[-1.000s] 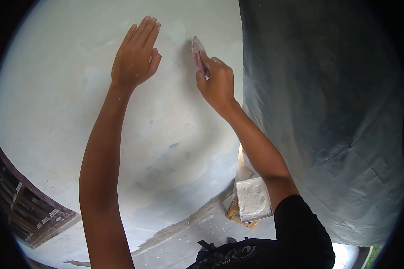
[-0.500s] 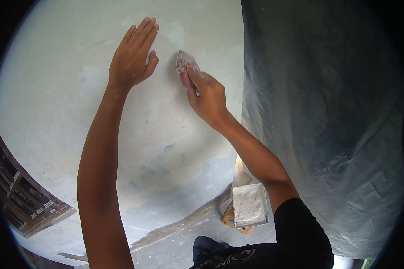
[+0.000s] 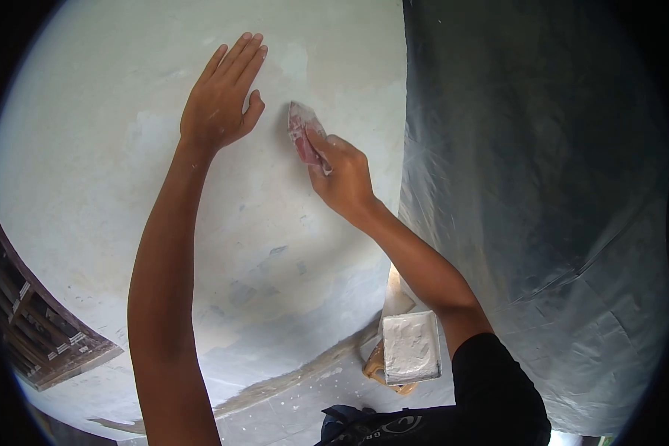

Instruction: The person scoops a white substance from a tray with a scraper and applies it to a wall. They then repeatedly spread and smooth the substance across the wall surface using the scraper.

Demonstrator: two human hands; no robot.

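Note:
My left hand (image 3: 217, 104) lies flat against the pale, patchy wall (image 3: 230, 223), fingers stretched upward and thumb out to the side. To its right, my right hand (image 3: 343, 172) grips a putty knife (image 3: 305, 135), red and smeared with white filler. The knife's upper end is at the wall surface; whether its edge touches cannot be made out. Whiter filler patches show on the wall around both hands. Below my right forearm is a rectangular tray (image 3: 439, 364) holding whitish, wet-looking filler.
Dark plastic sheeting (image 3: 535, 186) hangs along the right of the wall. A brown wooden grille (image 3: 48, 327) sits at lower left. Beneath the tray is a tan support (image 3: 374, 364). The grey floor (image 3: 297, 405) is speckled white near the wall's foot.
My right hand and the putty knife have moved slightly down and left along the wall. My left hand stays flat in nearly the same place.

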